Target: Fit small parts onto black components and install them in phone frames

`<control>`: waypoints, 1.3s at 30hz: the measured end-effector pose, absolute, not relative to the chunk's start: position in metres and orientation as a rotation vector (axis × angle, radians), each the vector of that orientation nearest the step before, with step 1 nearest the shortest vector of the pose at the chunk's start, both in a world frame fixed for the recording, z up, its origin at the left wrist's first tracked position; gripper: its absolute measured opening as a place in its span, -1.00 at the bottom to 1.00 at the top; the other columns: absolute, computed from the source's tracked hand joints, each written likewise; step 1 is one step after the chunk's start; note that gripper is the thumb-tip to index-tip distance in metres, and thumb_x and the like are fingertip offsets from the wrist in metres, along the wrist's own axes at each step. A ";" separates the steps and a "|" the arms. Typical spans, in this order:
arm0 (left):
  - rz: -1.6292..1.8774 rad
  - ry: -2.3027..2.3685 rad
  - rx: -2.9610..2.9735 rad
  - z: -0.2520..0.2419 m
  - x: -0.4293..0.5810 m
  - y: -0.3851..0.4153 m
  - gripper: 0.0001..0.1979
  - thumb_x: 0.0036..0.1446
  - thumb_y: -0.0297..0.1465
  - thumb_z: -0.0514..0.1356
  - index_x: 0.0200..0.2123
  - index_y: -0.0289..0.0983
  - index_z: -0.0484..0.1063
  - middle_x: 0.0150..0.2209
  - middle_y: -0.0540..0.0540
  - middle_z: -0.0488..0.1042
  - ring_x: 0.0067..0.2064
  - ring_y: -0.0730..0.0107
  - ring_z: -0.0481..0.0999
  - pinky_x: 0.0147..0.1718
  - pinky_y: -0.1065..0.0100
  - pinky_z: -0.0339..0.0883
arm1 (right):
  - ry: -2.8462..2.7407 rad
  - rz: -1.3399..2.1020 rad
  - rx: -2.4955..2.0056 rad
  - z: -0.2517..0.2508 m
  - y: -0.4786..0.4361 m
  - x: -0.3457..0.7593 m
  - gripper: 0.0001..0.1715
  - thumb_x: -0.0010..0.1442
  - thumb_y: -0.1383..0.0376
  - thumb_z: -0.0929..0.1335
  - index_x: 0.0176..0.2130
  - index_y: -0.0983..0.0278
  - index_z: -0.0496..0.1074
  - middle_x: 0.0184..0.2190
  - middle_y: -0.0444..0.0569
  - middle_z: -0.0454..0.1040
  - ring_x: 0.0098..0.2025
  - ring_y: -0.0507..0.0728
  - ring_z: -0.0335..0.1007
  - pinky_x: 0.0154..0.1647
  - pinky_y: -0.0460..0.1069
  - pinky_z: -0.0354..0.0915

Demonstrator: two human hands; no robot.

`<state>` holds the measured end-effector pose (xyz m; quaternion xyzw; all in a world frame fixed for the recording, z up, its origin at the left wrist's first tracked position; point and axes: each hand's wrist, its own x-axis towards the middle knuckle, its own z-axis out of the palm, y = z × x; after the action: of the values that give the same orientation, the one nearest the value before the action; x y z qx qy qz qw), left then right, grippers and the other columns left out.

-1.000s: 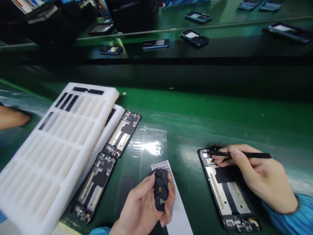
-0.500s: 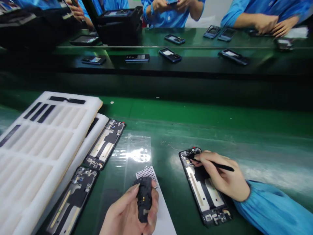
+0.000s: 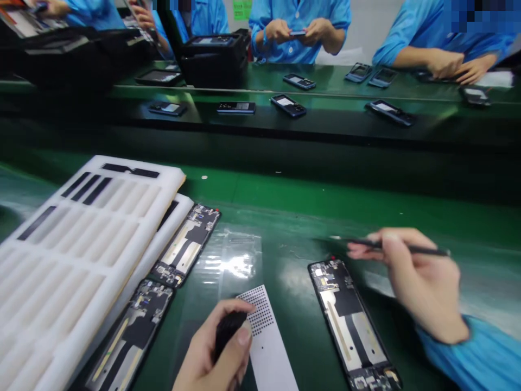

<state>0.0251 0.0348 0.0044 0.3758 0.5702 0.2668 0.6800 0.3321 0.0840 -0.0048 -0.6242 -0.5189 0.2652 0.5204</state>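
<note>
My left hand (image 3: 222,347) is closed around a small black plastic phone part (image 3: 230,328), mostly hidden by the fingers and thumb. Under and beside it lies a white sheet with rows of small black dots (image 3: 260,315). In my right hand (image 3: 419,271) is a pair of dark tweezers (image 3: 407,248), pinched between thumb and fingers, the tip pointing left. The tweezers are above the table, beyond the top end of an opened phone (image 3: 350,320), which lies with its circuit boards and pale metal plate showing. Neither hand touches that phone.
Two more opened phones (image 3: 189,244) (image 3: 132,331) lie left of centre, along stacked white foam trays (image 3: 101,260) holding a few black strips. Across a dark raised ledge, several phones (image 3: 288,105) rest, with co-workers in blue sleeves (image 3: 301,38) and a black bin (image 3: 215,62) behind.
My right hand has lifted the tweezers off the opened phone and moved up and right. My left hand has turned over, covering more of the black part. The view has shifted slightly.
</note>
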 end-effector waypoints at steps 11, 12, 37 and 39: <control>-0.070 1.764 2.795 -0.019 0.024 0.098 -0.40 0.12 -0.64 0.08 0.25 -0.30 0.38 0.36 -0.13 0.24 -0.23 0.23 0.57 -0.45 0.28 0.54 | -1.395 1.567 -1.206 -0.028 0.182 0.227 -0.39 0.26 -0.19 0.32 -0.28 0.32 0.39 -0.50 0.06 0.60 -0.54 0.06 0.52 -0.54 -0.10 0.44; -0.080 1.739 2.785 -0.019 0.023 0.099 -0.38 0.12 -0.64 0.08 0.27 -0.29 0.35 0.36 -0.10 0.22 -0.22 0.24 0.56 -0.42 0.27 0.55 | -1.415 1.555 -1.207 -0.031 0.180 0.226 -0.42 0.29 -0.16 0.30 -0.27 0.32 0.39 -0.48 0.06 0.60 -0.51 0.07 0.54 -0.50 -0.09 0.47; 0.684 1.517 1.503 0.001 0.006 0.104 -0.67 0.35 -0.40 0.08 0.15 -0.20 0.33 -0.02 -0.16 0.54 -0.14 0.25 0.53 -0.26 0.28 0.50 | -1.524 1.362 -1.217 -0.027 0.169 0.231 -0.54 0.41 0.13 0.29 -0.42 0.27 0.57 -0.25 0.05 0.60 -0.33 0.08 0.61 -0.29 -0.08 0.57; 0.729 1.261 0.864 0.013 0.005 0.106 -0.71 0.33 -0.31 0.12 0.08 -0.23 0.35 -0.13 -0.15 0.51 -0.29 0.36 0.48 -0.42 0.39 0.43 | -1.469 1.321 -1.171 -0.016 0.163 0.231 -0.50 0.42 0.14 0.27 -0.44 0.24 0.59 -0.25 0.04 0.61 -0.34 0.07 0.61 -0.28 -0.08 0.57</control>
<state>0.0051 0.1058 0.0128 0.3821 0.5580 0.3225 0.6623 0.2308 0.1629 -0.0163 -0.4649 -0.5835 0.5245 0.4101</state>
